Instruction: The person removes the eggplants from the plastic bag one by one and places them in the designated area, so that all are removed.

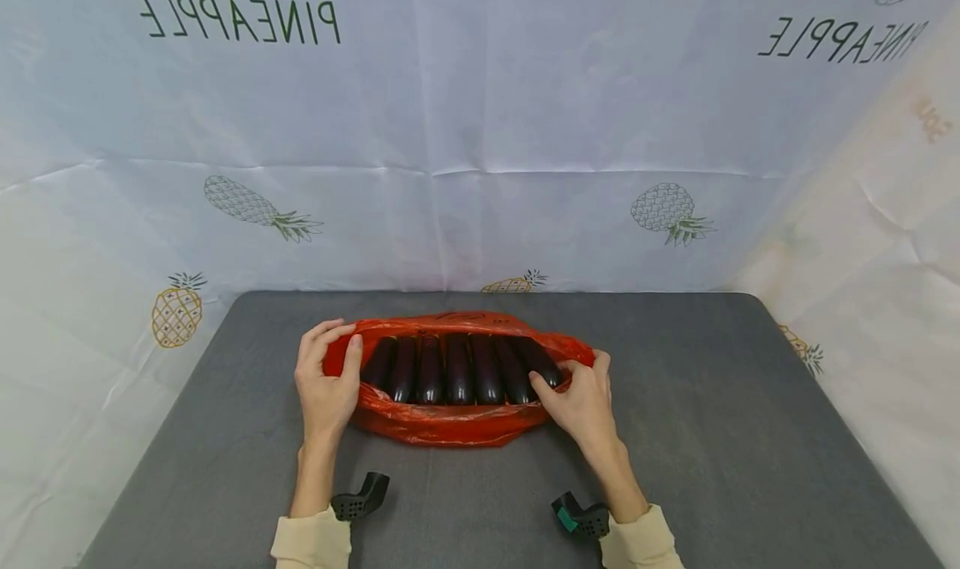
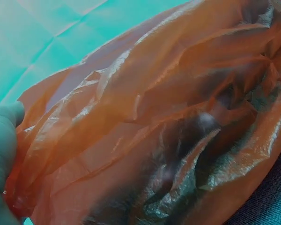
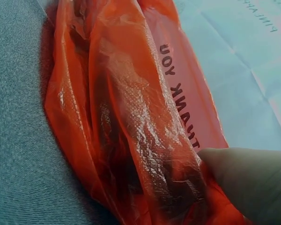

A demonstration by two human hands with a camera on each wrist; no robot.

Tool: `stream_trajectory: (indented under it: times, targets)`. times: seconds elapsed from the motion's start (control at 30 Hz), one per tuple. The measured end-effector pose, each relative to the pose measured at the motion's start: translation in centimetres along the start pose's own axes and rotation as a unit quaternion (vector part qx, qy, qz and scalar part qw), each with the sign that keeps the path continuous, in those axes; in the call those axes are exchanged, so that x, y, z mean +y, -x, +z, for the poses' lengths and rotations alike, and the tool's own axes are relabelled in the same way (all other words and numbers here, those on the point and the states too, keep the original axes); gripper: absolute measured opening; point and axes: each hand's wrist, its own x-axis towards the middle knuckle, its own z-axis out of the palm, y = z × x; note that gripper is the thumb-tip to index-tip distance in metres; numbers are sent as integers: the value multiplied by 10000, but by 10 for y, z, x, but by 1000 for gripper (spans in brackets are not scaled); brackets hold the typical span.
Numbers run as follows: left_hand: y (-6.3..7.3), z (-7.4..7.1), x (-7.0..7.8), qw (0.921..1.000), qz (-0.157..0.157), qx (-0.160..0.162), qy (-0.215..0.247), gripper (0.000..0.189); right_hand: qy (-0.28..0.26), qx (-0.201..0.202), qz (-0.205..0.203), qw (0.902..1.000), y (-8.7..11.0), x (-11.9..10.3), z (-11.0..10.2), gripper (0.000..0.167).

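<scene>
A red plastic bag (image 1: 450,429) lies sideways across the table with its mouth spread wide. Inside it, several dark glossy eggplants (image 1: 459,373) stand side by side in a row. My left hand (image 1: 327,390) grips the bag's left end, thumb at the rim and fingers curled over the far side. At the right end, my right hand (image 1: 587,401) pinches the rim, its thumb tip close to the rightmost eggplants. In the left wrist view, thin crinkled plastic covers dark shapes. Mirrored THANK YOU lettering (image 3: 175,93) shows on the bag's far wall in the right wrist view.
The grey table (image 1: 720,436) extends on both sides of the bag. Behind it hangs a white curtain (image 1: 465,119) printed with pineapples. Black wrist mounts (image 1: 362,497) sit on both forearms above the near part of the table.
</scene>
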Motion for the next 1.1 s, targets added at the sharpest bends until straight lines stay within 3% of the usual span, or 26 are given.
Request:
stream_trajectory:
  times: [0.3,0.67,1.1]
  targets:
    - [-1,3,-1,9996,13,267,101,16,54,-81,299,9995,2,-6,-5,51]
    - [-2,5,0,9981,-30,404,461,15,70,33,310,9995,5,-13,-8,53]
    - [-2,4,1,9979,-63,552,327,14,-12,1054,-233,9942,14,-26,-13,44]
